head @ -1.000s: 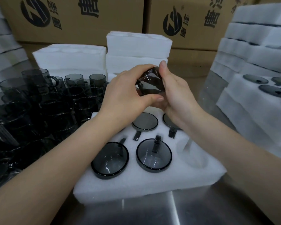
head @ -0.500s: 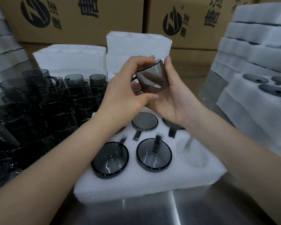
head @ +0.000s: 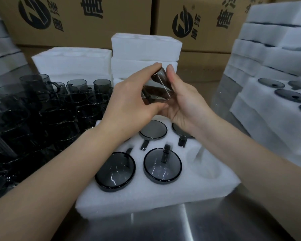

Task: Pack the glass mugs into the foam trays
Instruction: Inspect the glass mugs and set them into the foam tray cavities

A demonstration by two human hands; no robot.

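Observation:
A smoky glass mug (head: 157,89) is held in the air above the white foam tray (head: 146,193), tilted on its side. My left hand (head: 132,101) grips it from the left with fingers over the top and thumb below. My right hand (head: 182,100) cups it from the right. In the tray, several mugs sit upside down in their holes: two in the near row (head: 115,171) (head: 162,165) and two behind them (head: 153,130) (head: 181,131). The near right hole (head: 204,164) holds nothing.
Many loose dark glass mugs (head: 42,115) crowd the steel table on the left. Stacks of foam trays stand behind (head: 146,49) and on the right (head: 271,66), one with packed mugs (head: 292,95). Cardboard boxes (head: 207,23) line the back.
Both hands have turned the mug between them; it went from upright with its base up to lying tilted on its side. The hands stayed above the tray.

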